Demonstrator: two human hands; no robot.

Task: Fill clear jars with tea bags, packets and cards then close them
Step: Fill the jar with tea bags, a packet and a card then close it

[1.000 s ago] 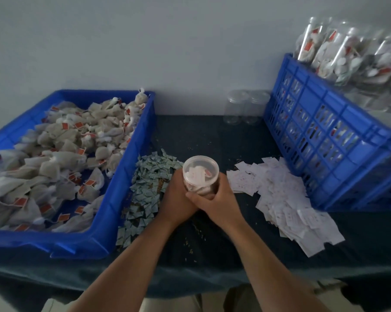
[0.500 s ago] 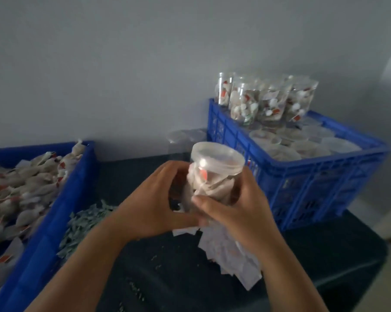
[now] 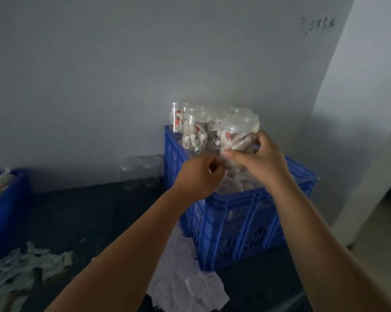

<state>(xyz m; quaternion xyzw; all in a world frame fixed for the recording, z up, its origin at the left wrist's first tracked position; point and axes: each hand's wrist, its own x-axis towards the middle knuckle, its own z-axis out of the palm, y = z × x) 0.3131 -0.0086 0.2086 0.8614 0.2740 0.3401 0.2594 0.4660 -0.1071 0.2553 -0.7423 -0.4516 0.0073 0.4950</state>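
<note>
The right hand point(image 3: 261, 159) grips a clear, lidded plastic jar point(image 3: 239, 131) packed with tea bags, above the blue perforated plastic crate point(image 3: 246, 219). The left hand point(image 3: 199, 176) is curled over the crate's left rim, just beside the jar; whether it pinches anything I cannot tell.

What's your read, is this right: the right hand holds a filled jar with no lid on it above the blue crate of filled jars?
Not quite. The jar in the right hand has its lid on, as the head view shows. The rest stands: it is filled and held above the blue crate, next to the other filled jars.
</note>
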